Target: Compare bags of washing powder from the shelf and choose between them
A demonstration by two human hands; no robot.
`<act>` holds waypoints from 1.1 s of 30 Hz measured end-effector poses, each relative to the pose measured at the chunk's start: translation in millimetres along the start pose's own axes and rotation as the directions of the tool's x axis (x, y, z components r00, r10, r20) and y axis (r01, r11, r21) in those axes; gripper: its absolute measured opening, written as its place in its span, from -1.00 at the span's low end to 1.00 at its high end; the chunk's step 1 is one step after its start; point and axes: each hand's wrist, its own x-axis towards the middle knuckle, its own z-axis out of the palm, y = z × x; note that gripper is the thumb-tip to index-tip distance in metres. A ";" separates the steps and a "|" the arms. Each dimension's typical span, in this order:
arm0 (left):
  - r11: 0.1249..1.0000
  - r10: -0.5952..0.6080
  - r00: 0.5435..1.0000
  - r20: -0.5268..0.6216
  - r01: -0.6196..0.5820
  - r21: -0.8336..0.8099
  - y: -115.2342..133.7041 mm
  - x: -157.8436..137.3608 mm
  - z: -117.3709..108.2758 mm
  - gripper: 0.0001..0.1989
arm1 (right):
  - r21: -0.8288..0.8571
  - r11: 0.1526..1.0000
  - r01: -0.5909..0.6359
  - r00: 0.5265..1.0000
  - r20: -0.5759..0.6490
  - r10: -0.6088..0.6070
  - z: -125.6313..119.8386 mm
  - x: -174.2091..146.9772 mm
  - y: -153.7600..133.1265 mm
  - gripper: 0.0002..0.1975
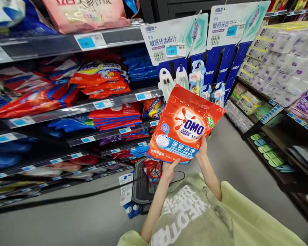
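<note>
Held up in front of me is a red and blue OMO bag of laundry powder [177, 119], its printed front facing me and slightly tilted. My left hand [171, 165] grips its lower edge with the thumb over the front; the other fingers are hidden behind the bag. On the right side edge, my right hand [202, 147] is closed round it, also with the fingers mostly behind. Below the bag, a black shopping basket [139, 196] stands low down, partly covered by my left arm. Inside the basket shows another red OMO bag [153, 171].
Shelves [86, 106] with bags of detergent run along the left. Toothbrush packs [197, 77] hang behind the held bag. To the right, shelving carries tissue packs [282, 65] and green slippers [268, 152]. Grey floor [74, 218] lies between. A dark strap crosses the lower left.
</note>
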 end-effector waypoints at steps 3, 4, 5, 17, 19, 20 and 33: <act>1.000 0.003 0.999 -0.035 -0.002 0.020 -10.3 -4.1 1.7 0.01 | -0.005 1.000 -0.011 0.999 -0.041 0.010 -9.2 3.7 -8.0 -0.35; 1.000 -0.003 0.999 -0.053 0.004 0.015 -13.1 -5.7 1.1 0.04 | -0.019 1.000 -0.002 0.999 -0.049 0.001 -11.8 4.9 -10.0 -0.33; 1.000 -0.011 0.997 -0.074 0.011 0.007 -15.6 -7.3 0.3 0.05 | -0.032 0.999 0.007 0.999 -0.051 -0.009 -14.1 6.1 -11.3 -0.30; 0.986 -0.023 0.990 -0.142 -0.001 -0.167 -11.4 -9.8 -2.1 -0.48 | 0.067 0.990 -0.125 0.991 -0.045 0.128 -28.3 18.9 -1.6 -0.46; 0.984 -0.015 0.995 -0.102 -0.004 -0.180 -7.3 -11.1 2.9 -0.50 | 0.061 0.993 -0.099 0.993 -0.059 0.102 -32.3 19.5 -3.1 -0.44; 0.983 -0.015 0.996 -0.092 -0.003 -0.186 -5.8 -11.9 5.5 -0.51 | 0.058 0.995 -0.080 0.994 -0.064 0.084 -34.1 19.3 -3.6 -0.43; 0.980 0.022 0.994 -0.104 -0.042 -0.192 -3.4 -3.1 13.2 -0.53 | 0.102 0.990 0.101 0.993 0.047 -0.106 -34.8 8.9 -17.8 -0.40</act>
